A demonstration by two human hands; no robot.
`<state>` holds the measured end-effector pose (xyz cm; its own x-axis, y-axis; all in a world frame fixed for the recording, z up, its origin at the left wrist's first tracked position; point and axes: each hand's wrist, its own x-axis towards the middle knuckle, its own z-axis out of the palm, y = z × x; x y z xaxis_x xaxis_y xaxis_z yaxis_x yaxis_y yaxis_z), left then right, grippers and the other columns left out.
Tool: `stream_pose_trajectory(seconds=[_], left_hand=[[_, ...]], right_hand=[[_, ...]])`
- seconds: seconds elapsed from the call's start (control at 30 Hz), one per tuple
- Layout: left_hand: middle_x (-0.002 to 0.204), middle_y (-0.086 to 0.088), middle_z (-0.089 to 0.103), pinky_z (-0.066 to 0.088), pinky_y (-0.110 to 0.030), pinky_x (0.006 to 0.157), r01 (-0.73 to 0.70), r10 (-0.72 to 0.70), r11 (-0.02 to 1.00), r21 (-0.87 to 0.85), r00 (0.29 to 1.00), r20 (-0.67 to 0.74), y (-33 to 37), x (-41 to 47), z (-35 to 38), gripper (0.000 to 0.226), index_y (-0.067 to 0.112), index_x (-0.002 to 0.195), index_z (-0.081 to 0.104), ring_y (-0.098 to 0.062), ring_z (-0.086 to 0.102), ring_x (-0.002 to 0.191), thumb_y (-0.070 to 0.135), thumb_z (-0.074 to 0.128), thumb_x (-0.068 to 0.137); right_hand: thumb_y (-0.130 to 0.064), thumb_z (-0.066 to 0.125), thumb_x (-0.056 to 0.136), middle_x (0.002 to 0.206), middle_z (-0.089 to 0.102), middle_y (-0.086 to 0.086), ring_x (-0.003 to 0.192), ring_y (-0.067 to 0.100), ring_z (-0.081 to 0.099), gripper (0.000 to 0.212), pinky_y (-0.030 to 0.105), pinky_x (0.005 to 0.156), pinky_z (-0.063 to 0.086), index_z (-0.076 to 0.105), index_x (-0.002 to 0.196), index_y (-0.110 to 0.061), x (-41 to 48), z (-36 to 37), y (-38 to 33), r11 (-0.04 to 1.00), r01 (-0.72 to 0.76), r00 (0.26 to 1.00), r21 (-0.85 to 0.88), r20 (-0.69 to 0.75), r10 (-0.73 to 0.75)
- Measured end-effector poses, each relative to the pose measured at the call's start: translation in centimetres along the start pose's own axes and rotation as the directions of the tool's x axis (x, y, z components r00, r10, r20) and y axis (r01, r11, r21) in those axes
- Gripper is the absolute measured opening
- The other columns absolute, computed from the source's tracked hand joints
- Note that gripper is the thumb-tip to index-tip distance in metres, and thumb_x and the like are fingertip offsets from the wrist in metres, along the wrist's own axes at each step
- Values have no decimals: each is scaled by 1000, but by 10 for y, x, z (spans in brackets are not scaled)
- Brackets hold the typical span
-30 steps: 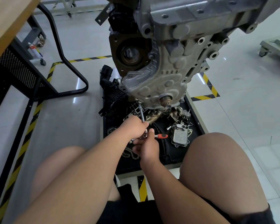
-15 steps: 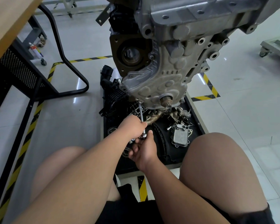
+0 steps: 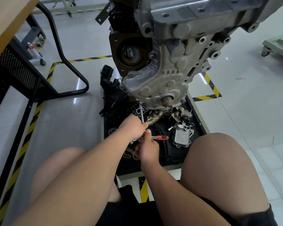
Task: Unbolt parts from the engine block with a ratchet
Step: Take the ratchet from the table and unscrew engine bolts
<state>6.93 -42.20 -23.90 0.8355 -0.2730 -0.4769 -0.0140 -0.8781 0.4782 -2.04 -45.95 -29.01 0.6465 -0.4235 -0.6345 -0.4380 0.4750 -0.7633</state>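
The grey engine block [image 3: 167, 74] hangs in front of me, its cast front cover facing me. A ratchet with a red handle [image 3: 161, 137] carries a long thin extension bar [image 3: 142, 114] that reaches up to a bolt at the cover's lower left edge. My left hand [image 3: 134, 126] grips the extension just below its middle. My right hand [image 3: 148, 148] holds the ratchet at its head, thumb up against the bar, and the red handle sticks out to the right.
Under the engine a black tray [image 3: 197, 110] holds removed parts: a finned cooler plate [image 3: 181, 136], a manifold [image 3: 160, 115], a black plastic intake [image 3: 114, 97], a chain and loose bolts. My bare knees flank the tray. A black table frame [image 3: 67, 62] stands left, a wheeled cart [image 3: 278, 44] far right.
The red handle was out to the right, swung out of sight under my right hand, and is now out to the right again. My left hand stayed on the extension.
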Motion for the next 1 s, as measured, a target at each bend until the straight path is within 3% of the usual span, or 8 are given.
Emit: stream_pose_trajectory(seconds=[0.07,0.17,0.3,0.4,0.5,0.63,0.83,1.0], left_hand=[[68,-3,60,40,-27,53,-7,7,1000,-1,1000,11,-1,0,0,33,8,85,70,-19,57,65,34,52,95],[71,-3,61,40,-27,54,-8,8,1000,3,1000,12,-1,1,0,34,7,90,71,-19,59,68,35,53,95],[66,-2,58,37,-27,51,-5,5,1000,12,1000,1,0,3,1,33,8,84,69,-17,56,62,37,55,93],[58,0,54,33,-26,48,-4,4,1000,3,1000,-12,-1,4,2,36,13,65,60,-15,52,54,36,56,93],[49,4,47,29,-25,45,-12,12,999,-43,1000,-6,-1,4,3,44,16,54,50,-13,46,46,36,56,93],[52,3,51,34,-26,49,-13,17,996,-83,999,43,-1,3,5,41,16,62,55,-15,49,50,39,50,96],[59,-5,61,38,-23,48,31,-18,990,-141,996,89,0,3,5,35,7,93,68,-21,56,54,34,46,97],[47,0,55,34,-19,40,65,-52,991,-118,992,111,1,0,4,36,7,92,67,-12,47,36,36,45,98]], right_hand=[[-50,42,98,44,54,-4,39,9,51,52,19,40,41,61,76,-7,-1,-1,1,998,50,998,-47,-34,-52],[-51,46,97,46,55,-5,44,12,54,50,19,41,40,57,74,-8,-3,-1,2,991,96,992,-96,-70,-102],[-50,49,96,60,52,2,56,19,48,46,39,63,47,51,72,-11,-4,0,3,985,142,984,-95,-95,-151],[-51,45,97,62,51,4,57,19,49,48,39,64,46,51,71,-11,-3,1,2,989,130,986,-75,-98,-137],[-49,35,101,48,49,-3,43,11,47,54,30,55,48,58,72,-10,1,0,0,997,72,996,39,-49,-70],[-54,32,101,43,41,-2,38,13,39,60,22,41,41,59,69,-11,2,0,-5,987,-53,999,149,18,51],[-58,35,99,50,42,-5,41,11,31,55,20,46,33,50,64,-18,0,5,-9,891,-268,963,367,139,232],[-64,27,98,42,31,-2,39,14,30,63,23,50,29,43,57,-19,-3,4,-15,861,-380,920,337,237,313]])
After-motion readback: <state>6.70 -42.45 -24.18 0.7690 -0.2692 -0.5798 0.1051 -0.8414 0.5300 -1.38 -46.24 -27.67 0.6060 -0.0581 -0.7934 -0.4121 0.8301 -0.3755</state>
